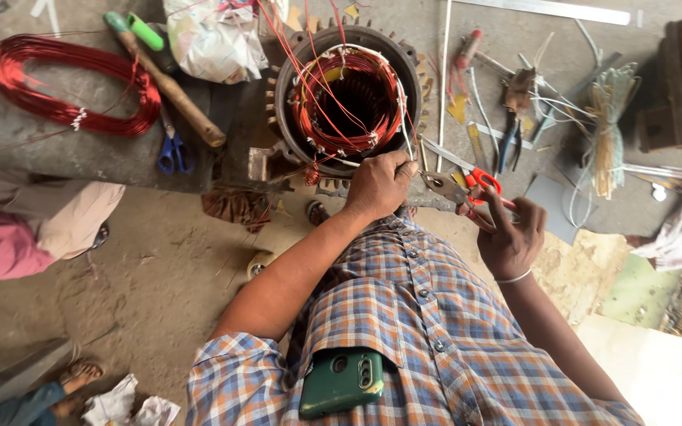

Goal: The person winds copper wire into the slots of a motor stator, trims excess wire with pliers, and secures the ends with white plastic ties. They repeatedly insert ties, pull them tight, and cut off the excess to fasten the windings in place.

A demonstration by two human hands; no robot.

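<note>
Motor stator, red copper windings, on the grey bench (hammer and blue scissors alongside). Left hand pinches a white lead at its rim; right hand grips red-handled pliers. Judgement: keep lead taut, bite only the lead.

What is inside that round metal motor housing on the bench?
Inside the motor housing sits a ring of red copper windings tied with white lacing, loose red wires trailing upward. The centre is dark and hollow; its depth cannot be seen. The left hand covers the lower rim.
</note>
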